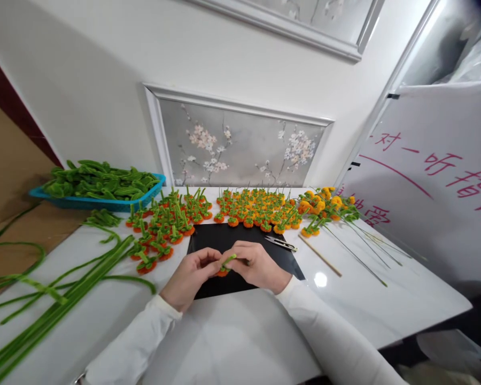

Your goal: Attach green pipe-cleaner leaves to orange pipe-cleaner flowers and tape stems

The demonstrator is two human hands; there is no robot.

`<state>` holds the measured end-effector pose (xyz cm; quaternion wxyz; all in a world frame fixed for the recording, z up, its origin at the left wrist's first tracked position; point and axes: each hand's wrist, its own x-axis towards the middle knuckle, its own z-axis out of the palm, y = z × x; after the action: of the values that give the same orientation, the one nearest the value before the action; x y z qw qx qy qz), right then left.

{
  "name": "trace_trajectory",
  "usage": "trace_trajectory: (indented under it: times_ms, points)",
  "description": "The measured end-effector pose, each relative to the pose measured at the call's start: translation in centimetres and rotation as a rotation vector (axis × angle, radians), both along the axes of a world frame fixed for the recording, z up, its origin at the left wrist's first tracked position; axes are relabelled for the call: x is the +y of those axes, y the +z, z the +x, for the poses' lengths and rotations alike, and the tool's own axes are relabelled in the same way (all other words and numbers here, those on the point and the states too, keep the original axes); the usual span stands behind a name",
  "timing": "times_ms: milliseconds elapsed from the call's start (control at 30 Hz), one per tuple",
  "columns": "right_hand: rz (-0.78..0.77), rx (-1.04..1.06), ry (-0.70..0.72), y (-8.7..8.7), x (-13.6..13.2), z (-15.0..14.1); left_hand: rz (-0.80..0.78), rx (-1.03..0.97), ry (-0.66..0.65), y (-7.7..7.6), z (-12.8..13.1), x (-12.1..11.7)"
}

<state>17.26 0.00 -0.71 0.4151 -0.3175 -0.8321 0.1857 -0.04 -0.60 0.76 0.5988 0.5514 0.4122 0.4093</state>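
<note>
Over a black mat (208,238), both hands meet around one small orange pipe-cleaner flower (223,273) with a green stem pointing up and right. My left hand (194,275) pinches it from the left, thumb and forefinger closed. From the other side my right hand (258,266) grips its green part, fingers curled; the fingertips partly hide the flower. Just beyond the right hand lie thread snips (281,244) on the mat's edge. Orange flowers (146,263) with green stems stand left of the mat, and yellow-orange ones (248,218) stand behind it.
A blue basket (100,203) of green pipe-cleaner leaves (100,179) sits at the back left. Long green pipe cleaners (60,305) stretch across the table's left side. At right are a wooden stick (320,256), wire-stemmed yellow flowers (336,203) and a whiteboard (436,160). A wall closes off the back.
</note>
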Motion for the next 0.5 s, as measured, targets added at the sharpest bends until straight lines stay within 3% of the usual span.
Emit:
trace_trajectory:
  times_ms: [300,500]
  points:
    - [0.039,-0.051,-0.024,-0.24,0.31,0.06,-0.037,-0.016,0.011,0.03,0.07,-0.07]
    - [0.031,-0.033,-0.083,-0.12,0.18,-0.06,0.034,0.021,-0.002,0.14,0.05,-0.19]
